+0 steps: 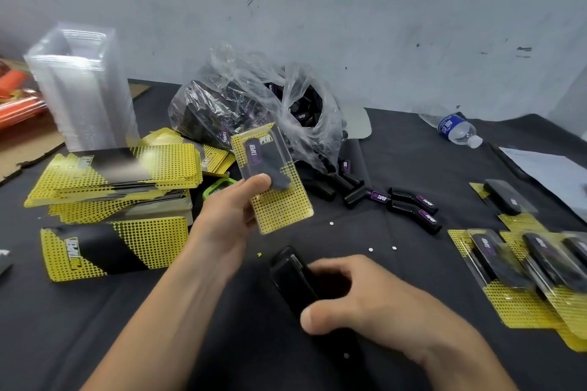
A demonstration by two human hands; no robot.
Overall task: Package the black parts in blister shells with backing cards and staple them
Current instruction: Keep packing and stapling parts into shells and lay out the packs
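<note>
Yellow card [282,213] behind a clear shell [273,152], black part [254,159] inside. All three are pinched in our left hand [228,209], thumb on the front, held up off the worktop [349,232]. Right hand [365,298] curls round the black stapler [287,273], just below the card and nearer us. Stapling comes next, we judge: keep shell and card edges flush, feed a bare margin into the stapler's mouth, clear of the part, press firmly.

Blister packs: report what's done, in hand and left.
Done: several filled packs lie at the right. In hand: the left hand holds a carded pack, the right hand grips the stapler; staples can't be made out. Left: loose black parts, a bag of more, stacked cards and shells.
</note>
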